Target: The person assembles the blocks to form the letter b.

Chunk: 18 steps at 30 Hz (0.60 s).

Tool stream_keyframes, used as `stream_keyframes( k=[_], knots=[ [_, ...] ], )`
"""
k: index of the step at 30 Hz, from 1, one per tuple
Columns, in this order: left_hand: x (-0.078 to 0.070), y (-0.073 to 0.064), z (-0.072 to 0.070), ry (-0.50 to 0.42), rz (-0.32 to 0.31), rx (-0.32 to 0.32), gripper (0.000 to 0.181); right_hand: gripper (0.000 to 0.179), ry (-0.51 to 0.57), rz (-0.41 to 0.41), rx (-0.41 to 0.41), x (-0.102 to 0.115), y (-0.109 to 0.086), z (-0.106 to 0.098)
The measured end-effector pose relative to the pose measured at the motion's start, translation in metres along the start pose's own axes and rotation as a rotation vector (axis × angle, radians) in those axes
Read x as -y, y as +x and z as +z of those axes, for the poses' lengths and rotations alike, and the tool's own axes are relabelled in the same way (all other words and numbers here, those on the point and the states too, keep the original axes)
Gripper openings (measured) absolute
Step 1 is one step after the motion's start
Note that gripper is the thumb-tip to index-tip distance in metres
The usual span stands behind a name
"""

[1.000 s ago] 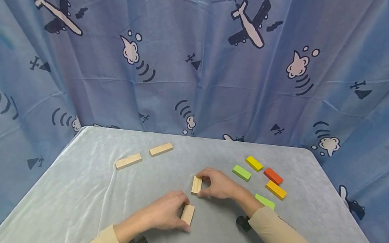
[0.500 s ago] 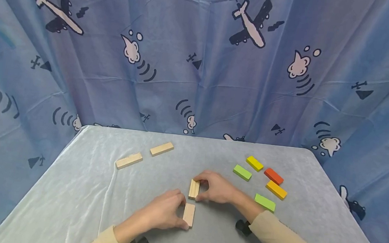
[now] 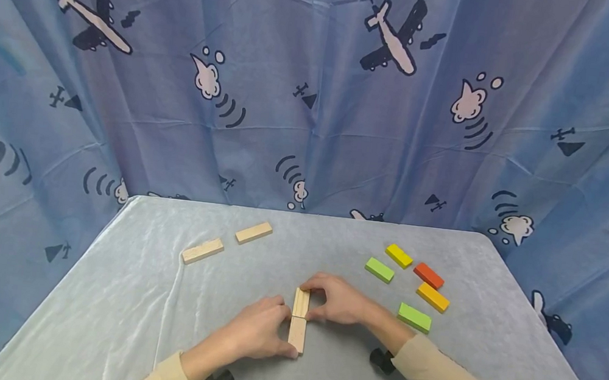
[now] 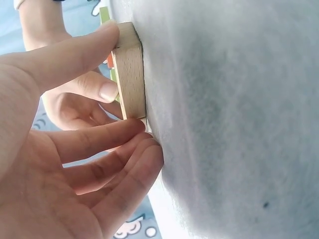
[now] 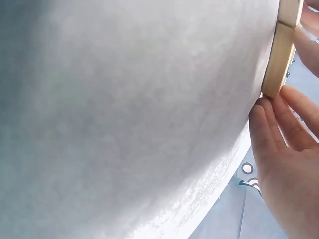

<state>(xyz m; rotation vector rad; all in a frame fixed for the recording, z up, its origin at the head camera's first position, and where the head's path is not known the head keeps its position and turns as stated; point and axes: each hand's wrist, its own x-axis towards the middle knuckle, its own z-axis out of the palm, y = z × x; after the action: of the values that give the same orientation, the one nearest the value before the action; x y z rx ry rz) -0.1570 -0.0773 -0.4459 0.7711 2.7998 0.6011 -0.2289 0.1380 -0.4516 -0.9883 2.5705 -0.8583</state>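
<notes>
Two plain wooden blocks lie end to end in a line on the table, touching. My left hand point(image 3: 260, 331) pinches the near wooden block point(image 3: 297, 336) lengthwise, thumb at its near end and index finger by the joint. In the left wrist view, this block's long side point(image 4: 130, 82) shows between thumb and fingers. My right hand point(image 3: 342, 302) holds the far wooden block point(image 3: 301, 303), its fingers at the far end and its thumb beside the joint. The right wrist view shows that block point(image 5: 279, 62) with fingertips against its end.
Two more plain blocks, one nearer point(image 3: 202, 251) and one farther point(image 3: 254, 233), lie at the left back of the cloth-covered table point(image 3: 105, 317). On the right lie green point(image 3: 414, 317), orange point(image 3: 433, 296), red point(image 3: 429, 275) and yellow point(image 3: 399, 256) blocks, plus another green one point(image 3: 379, 269).
My right hand has drawn the far block nearer, closing the gap until it meets the near block. My left hand has straightened the near block slightly and otherwise stayed in place.
</notes>
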Motion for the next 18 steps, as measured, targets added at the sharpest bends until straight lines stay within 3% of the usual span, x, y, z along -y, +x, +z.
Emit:
stream_keyframes(
  k=[10, 18],
  knots=[
    [-0.002, 0.0, 0.001, 0.024, -0.009, 0.013, 0.055, 0.058, -0.03, 0.011, 0.026, 0.005, -0.006, 0.002],
    [-0.003, -0.001, -0.001, 0.015, -0.01, 0.027, 0.054, 0.076, -0.043, 0.041, -0.008, 0.011, -0.013, 0.008]
  ],
)
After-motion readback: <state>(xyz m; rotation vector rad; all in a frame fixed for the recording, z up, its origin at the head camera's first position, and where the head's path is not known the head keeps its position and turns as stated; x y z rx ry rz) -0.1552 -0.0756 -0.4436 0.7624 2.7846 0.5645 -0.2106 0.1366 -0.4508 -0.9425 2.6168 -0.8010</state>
